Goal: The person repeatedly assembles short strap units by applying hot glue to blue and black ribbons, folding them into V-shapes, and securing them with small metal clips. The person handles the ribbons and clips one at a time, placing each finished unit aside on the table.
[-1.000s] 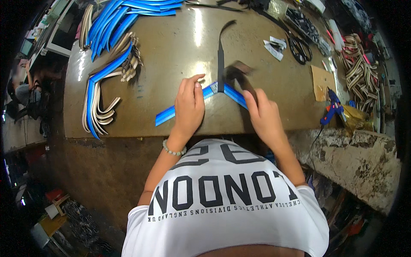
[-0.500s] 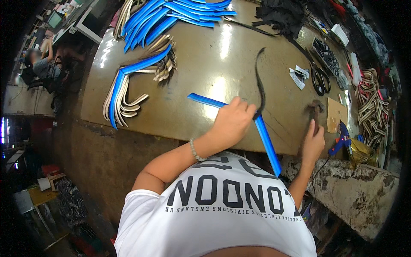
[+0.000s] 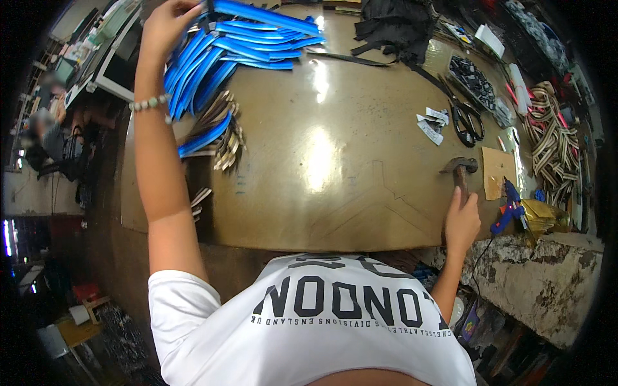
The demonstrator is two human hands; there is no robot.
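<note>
My left hand (image 3: 168, 27) reaches to the far left of the worktable, its fingers pinched at the corner of a bent blue strap (image 3: 265, 15). This strap lies over a pile of similar blue straps (image 3: 222, 48), and its far side runs out of view. My right hand (image 3: 463, 222) is wrapped round the wooden handle of a hammer (image 3: 459, 175) near the table's right front. The hammer's dark metal head points away from me. My left forearm partly covers a bundle of cream and brown straps (image 3: 226, 145) with a blue one on top.
Right of the hammer are a cardboard piece (image 3: 499, 170) and a blue glue gun (image 3: 510, 209). Farther back lie black scissors (image 3: 465, 119), paper labels (image 3: 432, 125), a tray of small black parts (image 3: 473, 80) and black straps (image 3: 396, 29). Other people sit at the far left.
My left hand has moved from the near middle to the far left pile, carrying the bent blue strap with its black strip. My right hand still grips the hammer, slightly left of before.
</note>
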